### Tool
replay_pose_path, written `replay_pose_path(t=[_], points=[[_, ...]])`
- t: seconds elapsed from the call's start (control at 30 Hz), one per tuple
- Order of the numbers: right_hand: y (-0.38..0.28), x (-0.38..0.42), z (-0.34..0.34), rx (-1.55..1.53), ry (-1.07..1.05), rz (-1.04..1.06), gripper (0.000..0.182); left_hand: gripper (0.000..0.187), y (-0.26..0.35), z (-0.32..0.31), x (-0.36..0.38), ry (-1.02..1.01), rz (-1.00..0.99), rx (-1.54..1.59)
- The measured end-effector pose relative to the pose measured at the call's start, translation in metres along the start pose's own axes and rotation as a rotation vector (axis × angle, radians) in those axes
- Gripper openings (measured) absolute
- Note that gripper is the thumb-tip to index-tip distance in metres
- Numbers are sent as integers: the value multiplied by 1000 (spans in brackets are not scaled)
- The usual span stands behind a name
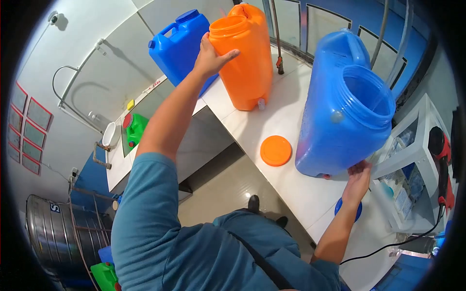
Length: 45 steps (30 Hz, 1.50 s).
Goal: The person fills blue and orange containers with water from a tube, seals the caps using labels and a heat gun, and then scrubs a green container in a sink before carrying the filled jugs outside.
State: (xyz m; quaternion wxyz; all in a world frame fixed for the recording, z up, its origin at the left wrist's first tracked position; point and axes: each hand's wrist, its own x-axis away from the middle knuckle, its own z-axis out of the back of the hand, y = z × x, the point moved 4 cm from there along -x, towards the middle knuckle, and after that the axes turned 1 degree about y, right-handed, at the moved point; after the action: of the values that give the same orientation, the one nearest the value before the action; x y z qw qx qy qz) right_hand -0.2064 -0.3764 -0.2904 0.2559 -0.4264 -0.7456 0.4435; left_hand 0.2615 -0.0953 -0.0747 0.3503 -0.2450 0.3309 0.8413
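My left hand (pixel 212 58) rests with spread fingers against the near side of an orange jug (pixel 247 63), just below its uncapped mouth. My right hand (pixel 358 180) touches the lower side of a large light-blue jug (pixel 323 116); its fingertips are partly hidden by the jug. This jug's wide mouth is open. Between the two jugs an orange lid (pixel 275 151) lies flat on the white counter (pixel 291 201). A dark-blue lid (pixel 349 209) lies partly under my right forearm. Behind my left hand stands a capped blue jug (pixel 180 46).
A white drawer unit (pixel 407 169) and a black-and-red tool (pixel 441 160) with a cable are at the right. Hoses and pipes hang behind the counter. A green container (pixel 137 128) stands at the left, with a steel tank (pixel 58 237) below it.
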Motion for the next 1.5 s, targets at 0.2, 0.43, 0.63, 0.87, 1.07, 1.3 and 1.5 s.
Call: replay_pose_path(t=[0.2, 0.43, 0.63, 0.87, 1.07, 1.3, 1.5], points=[[8, 65, 2, 178, 183, -117, 53, 71, -73, 73, -39, -162, -206, -225], [58, 118, 15, 262, 294, -25, 47, 72, -275, 151, -144, -62, -88, -498], [32, 136, -61, 699, 45, 38, 36, 56, -418, 109, -255, -713, 127, -298], [5, 145, -34, 812, 116, 0, 32, 71, -315, 93, -214, -476, 310, 209], [-47, 119, 71, 977, 494, 301, 34, 64, -288, 97, -192, -604, 371, 316], [-134, 50, 197, 1447, 826, 456, 24, 71, -211, 104, -130, -437, 477, 314], [-154, 7, 247, 1576, 856, 264, 26, 74, -176, 135, -109, -217, 218, 36]])
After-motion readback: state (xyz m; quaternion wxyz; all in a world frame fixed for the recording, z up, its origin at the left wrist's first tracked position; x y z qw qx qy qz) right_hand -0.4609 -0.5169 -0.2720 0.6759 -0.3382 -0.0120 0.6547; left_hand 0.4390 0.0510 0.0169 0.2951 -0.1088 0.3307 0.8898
